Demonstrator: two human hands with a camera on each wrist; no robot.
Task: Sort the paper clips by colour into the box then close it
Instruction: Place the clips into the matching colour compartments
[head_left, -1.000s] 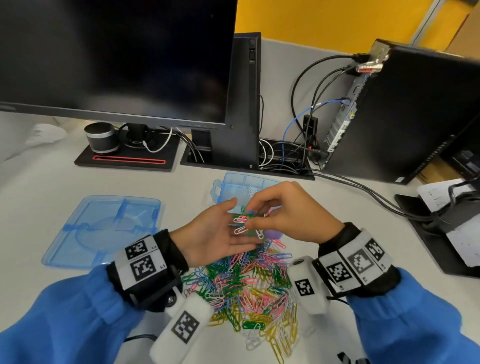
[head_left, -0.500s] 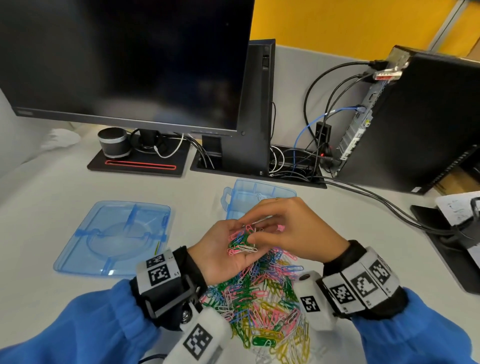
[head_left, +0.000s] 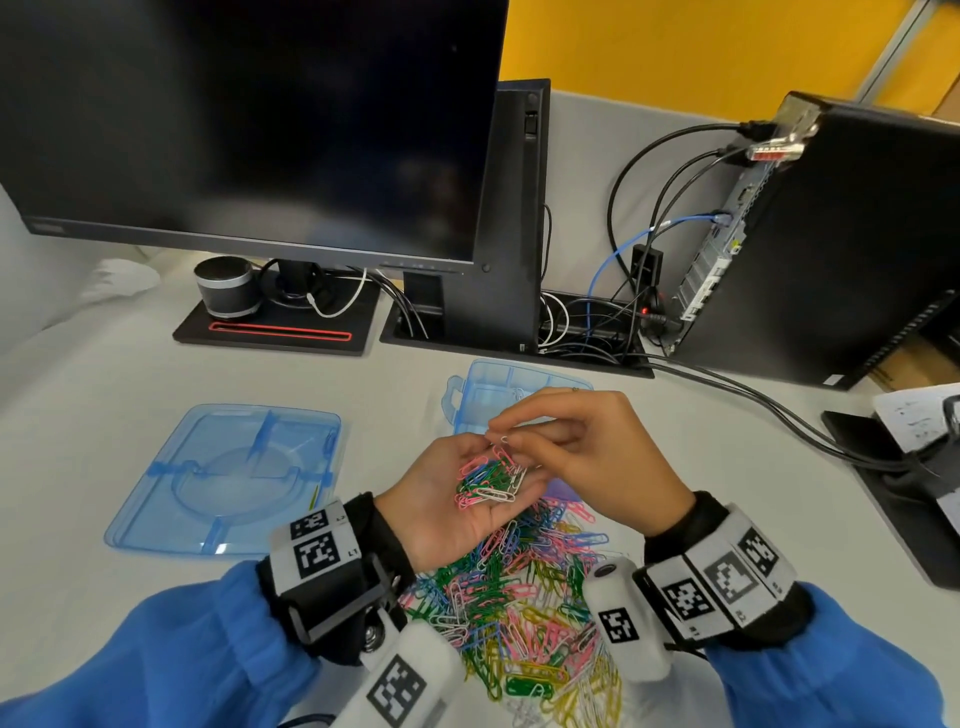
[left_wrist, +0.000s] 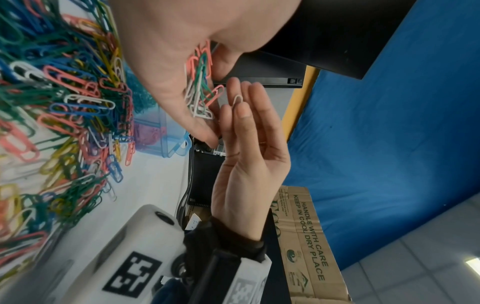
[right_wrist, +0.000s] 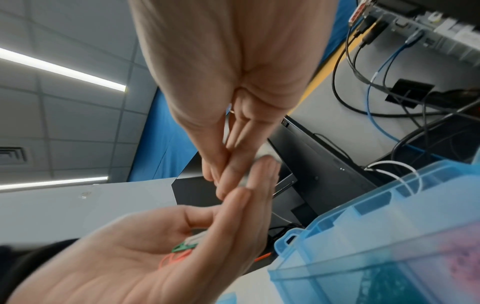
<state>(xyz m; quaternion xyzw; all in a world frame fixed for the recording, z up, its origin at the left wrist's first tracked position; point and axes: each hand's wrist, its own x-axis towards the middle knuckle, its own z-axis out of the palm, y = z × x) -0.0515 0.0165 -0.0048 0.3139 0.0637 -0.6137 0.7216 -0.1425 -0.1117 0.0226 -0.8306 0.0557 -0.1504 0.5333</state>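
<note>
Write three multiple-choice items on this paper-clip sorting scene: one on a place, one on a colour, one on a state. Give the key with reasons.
1. Where does the blue lid lie?
A. On the box
B. Flat on the desk, left of the hands
C. Under the clip pile

2. What colour is the single clip that the right hand pinches?
A. White
B. Green
C. Blue

3. How is the left hand posed?
A. Clenched in a fist
B. Flat on the desk
C. Palm up, cupping a bunch of clips

Key: 1 B, the lid lies apart from the blue box, which stands open behind the hands. 2 A, the left wrist view shows a white loop at the fingertips. 3 C, pink, green and white clips lie in the upturned palm.
</note>
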